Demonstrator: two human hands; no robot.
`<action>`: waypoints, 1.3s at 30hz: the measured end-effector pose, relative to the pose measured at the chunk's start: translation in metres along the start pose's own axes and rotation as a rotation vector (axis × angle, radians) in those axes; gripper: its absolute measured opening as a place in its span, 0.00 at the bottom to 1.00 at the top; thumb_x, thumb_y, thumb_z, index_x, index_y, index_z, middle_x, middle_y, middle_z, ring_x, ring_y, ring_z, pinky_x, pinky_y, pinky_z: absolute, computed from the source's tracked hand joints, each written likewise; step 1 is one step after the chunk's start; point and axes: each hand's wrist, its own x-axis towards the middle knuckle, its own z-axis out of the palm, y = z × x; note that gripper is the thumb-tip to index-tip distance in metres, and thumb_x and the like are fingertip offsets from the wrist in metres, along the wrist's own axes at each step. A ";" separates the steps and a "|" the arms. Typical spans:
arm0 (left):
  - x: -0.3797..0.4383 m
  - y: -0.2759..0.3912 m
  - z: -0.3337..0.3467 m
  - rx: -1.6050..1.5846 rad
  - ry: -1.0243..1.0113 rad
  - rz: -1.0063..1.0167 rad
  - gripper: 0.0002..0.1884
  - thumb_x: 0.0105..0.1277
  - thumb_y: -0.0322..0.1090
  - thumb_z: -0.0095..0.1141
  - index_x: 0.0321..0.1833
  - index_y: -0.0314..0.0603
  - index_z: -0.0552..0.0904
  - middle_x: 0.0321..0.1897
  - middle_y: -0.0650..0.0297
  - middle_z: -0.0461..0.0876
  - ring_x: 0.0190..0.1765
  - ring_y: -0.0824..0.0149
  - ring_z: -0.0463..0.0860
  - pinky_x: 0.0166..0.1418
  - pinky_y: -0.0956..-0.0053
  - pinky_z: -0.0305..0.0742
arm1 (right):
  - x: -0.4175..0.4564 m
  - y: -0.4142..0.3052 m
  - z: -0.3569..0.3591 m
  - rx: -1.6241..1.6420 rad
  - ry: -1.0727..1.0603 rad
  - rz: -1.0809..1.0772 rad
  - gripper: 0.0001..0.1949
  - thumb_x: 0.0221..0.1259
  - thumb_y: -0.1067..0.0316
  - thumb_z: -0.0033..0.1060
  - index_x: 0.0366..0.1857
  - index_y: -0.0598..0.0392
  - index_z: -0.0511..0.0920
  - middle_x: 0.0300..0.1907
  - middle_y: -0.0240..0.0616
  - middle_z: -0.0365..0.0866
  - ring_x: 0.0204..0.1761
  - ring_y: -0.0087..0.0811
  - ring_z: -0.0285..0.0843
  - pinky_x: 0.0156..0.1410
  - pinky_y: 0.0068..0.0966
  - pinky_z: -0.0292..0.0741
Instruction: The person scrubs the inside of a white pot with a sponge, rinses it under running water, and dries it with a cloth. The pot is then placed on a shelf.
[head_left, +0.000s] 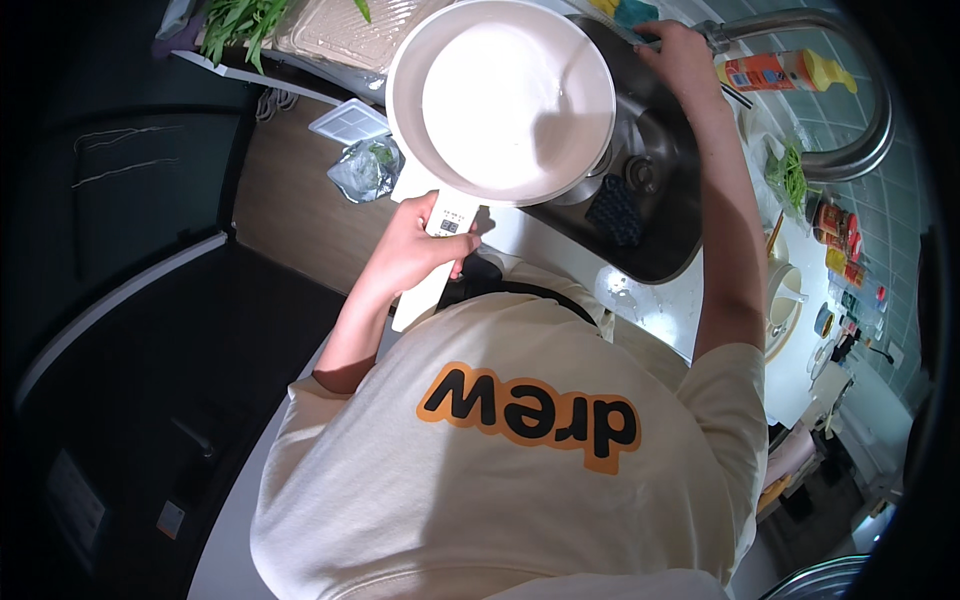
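My left hand (431, 244) is wrapped around the cream handle of a white electric cooking pot (499, 112). The handle carries a small display and buttons. Tilted toward me, the pot shows its bright, glaring interior and overhangs the left part of a dark sink basin (667, 187). My right hand (679, 67) reaches over the far end of the sink, close to the end of a curved metal faucet (874, 142) and a teal cloth or sponge (636, 13). Its fingers are bent and partly hidden, so I cannot tell whether they grip anything.
A dark blue cloth (615, 210) lies in the sink beside the drain (640, 172). An orange bottle with a yellow top (780, 71) stands near the faucet. Bagged greens (787, 172) and jars (832, 225) line the right counter. Leafy greens (244, 26) and a clear plastic tray (345, 37) sit upper left.
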 end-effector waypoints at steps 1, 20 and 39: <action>0.000 -0.001 0.000 -0.008 -0.005 -0.002 0.06 0.57 0.18 0.58 0.37 0.31 0.78 0.22 0.63 0.79 0.21 0.73 0.78 0.27 0.79 0.75 | 0.003 0.007 0.004 0.019 0.014 -0.038 0.16 0.55 0.60 0.68 0.47 0.51 0.85 0.44 0.44 0.85 0.43 0.44 0.85 0.53 0.36 0.79; 0.006 0.004 0.005 -0.029 0.005 -0.058 0.05 0.59 0.25 0.61 0.35 0.33 0.79 0.22 0.66 0.78 0.20 0.76 0.77 0.27 0.80 0.72 | 0.008 -0.002 -0.015 0.271 0.316 -0.120 0.17 0.50 0.66 0.63 0.46 0.55 0.84 0.26 0.39 0.82 0.25 0.29 0.79 0.35 0.23 0.76; 0.009 -0.007 0.005 -0.141 -0.050 0.003 0.06 0.60 0.29 0.61 0.37 0.35 0.79 0.23 0.66 0.78 0.23 0.75 0.77 0.29 0.79 0.73 | -0.058 -0.138 -0.041 0.219 -0.206 -0.386 0.10 0.53 0.68 0.60 0.36 0.61 0.84 0.28 0.46 0.82 0.26 0.38 0.78 0.36 0.28 0.76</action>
